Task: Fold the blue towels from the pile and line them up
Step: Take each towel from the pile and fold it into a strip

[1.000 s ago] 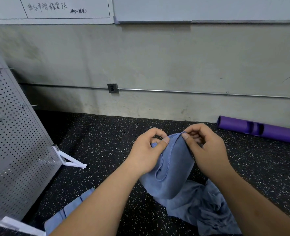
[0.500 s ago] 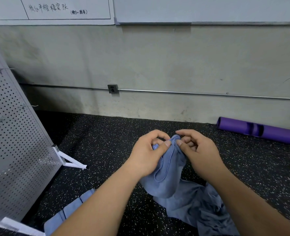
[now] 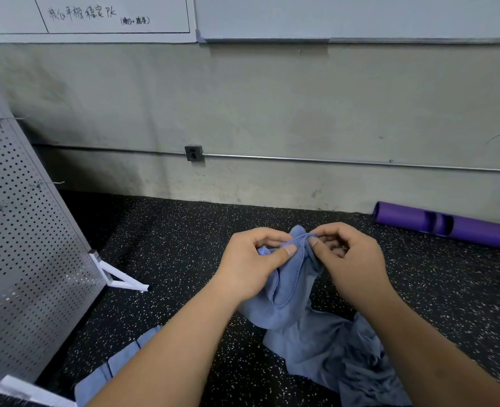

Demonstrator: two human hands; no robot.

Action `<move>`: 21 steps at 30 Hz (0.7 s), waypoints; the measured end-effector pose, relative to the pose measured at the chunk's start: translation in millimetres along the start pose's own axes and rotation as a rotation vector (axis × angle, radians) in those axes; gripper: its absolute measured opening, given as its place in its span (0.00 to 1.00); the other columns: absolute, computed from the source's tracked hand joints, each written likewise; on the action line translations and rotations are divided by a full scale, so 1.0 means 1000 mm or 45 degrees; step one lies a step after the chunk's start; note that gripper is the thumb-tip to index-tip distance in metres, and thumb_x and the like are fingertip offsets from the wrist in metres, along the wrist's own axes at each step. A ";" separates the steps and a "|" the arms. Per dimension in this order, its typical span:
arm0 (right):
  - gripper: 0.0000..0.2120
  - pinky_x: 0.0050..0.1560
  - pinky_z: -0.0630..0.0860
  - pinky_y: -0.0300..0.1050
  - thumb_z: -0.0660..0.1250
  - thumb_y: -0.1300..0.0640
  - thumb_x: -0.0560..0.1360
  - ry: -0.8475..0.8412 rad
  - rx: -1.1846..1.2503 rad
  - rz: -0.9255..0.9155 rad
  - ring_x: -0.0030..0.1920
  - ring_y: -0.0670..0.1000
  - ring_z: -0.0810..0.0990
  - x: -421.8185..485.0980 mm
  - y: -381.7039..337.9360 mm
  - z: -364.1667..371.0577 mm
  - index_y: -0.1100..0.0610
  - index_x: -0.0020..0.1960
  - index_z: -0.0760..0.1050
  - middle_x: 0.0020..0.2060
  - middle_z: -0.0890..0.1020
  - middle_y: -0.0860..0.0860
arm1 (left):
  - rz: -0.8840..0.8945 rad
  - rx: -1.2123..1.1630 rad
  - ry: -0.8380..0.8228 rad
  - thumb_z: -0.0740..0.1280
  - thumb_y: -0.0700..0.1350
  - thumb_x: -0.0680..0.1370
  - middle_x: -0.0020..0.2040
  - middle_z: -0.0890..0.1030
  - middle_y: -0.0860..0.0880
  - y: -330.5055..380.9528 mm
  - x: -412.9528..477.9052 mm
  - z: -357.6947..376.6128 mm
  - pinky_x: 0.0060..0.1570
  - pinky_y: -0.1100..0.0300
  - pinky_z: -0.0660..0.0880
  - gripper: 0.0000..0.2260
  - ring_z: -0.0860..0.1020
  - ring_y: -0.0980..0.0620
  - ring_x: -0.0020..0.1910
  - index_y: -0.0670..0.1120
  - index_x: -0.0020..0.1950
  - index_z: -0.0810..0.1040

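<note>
The person's left hand [image 3: 251, 259] is curled, its thumb pressed flat against the bent forefinger, and it pinches the top hem of a blue towel [image 3: 289, 292] between them. The right hand [image 3: 351, 259] faces it, fingers curled in and thumb tip meeting forefinger tip on the same hem, just beside the left thumb. A short run of the stitched edge is drawn between the two pinches. The other right fingers are tucked behind the cloth, so whether they also touch it cannot be told. The towel hangs bunched from both hands, with a looped fold of its edge showing in front. Its lower part reaches down to the crumpled pile [image 3: 345, 359] of blue cloth on the speckled black floor [image 3: 184, 245], by the right forearm. Folded towels [image 3: 119, 362] lie in a row at the lower left, partly hidden by the left forearm, near the foot of a perforated panel [image 3: 22, 245]. A purple roll [image 3: 463, 227] lies against the wall, well apart. A second ago the right hand stood farther from the left, with a broader span of cloth between them. Now the two pinches nearly meet and the top of the towel is gathered narrow.
</note>
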State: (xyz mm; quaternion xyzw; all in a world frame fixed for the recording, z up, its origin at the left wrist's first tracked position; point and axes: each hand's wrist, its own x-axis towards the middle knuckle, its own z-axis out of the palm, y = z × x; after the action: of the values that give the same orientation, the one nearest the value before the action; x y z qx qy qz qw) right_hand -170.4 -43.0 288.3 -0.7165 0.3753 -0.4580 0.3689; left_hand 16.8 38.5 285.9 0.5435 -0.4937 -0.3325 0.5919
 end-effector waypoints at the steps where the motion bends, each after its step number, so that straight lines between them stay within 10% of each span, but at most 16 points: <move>1: 0.08 0.44 0.82 0.45 0.78 0.58 0.77 -0.021 0.006 0.001 0.39 0.46 0.82 0.000 -0.001 0.000 0.45 0.47 0.85 0.41 0.86 0.44 | 0.012 0.023 -0.002 0.79 0.39 0.76 0.48 0.89 0.51 0.000 0.000 -0.001 0.57 0.56 0.82 0.07 0.87 0.53 0.51 0.46 0.52 0.88; 10: 0.17 0.41 0.77 0.36 0.74 0.61 0.79 -0.228 -0.011 0.016 0.35 0.41 0.75 0.002 0.002 -0.004 0.42 0.61 0.83 0.42 0.83 0.44 | 0.070 0.221 -0.076 0.80 0.40 0.76 0.48 0.88 0.53 -0.005 0.000 -0.001 0.58 0.59 0.80 0.07 0.85 0.55 0.51 0.48 0.51 0.88; 15: 0.14 0.49 0.80 0.51 0.69 0.59 0.82 -0.502 -0.101 0.035 0.45 0.53 0.82 0.005 0.006 -0.010 0.41 0.59 0.84 0.45 0.84 0.50 | 0.075 0.289 -0.147 0.79 0.40 0.76 0.48 0.88 0.53 -0.007 0.000 -0.002 0.56 0.61 0.79 0.07 0.86 0.55 0.49 0.50 0.51 0.88; 21: 0.04 0.43 0.74 0.33 0.73 0.53 0.80 -0.067 -0.278 0.080 0.41 0.39 0.81 0.010 0.013 -0.017 0.44 0.50 0.82 0.47 0.83 0.42 | 0.112 0.316 0.159 0.79 0.48 0.76 0.49 0.82 0.54 -0.011 0.011 -0.018 0.51 0.62 0.76 0.09 0.80 0.56 0.46 0.58 0.54 0.86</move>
State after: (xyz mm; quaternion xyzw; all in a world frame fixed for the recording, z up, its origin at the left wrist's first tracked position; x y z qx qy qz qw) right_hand -186.6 -60.7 285.6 -0.7519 0.4355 -0.3836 0.3126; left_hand 38.7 32.0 279.1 0.6099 -0.5166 -0.2081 0.5638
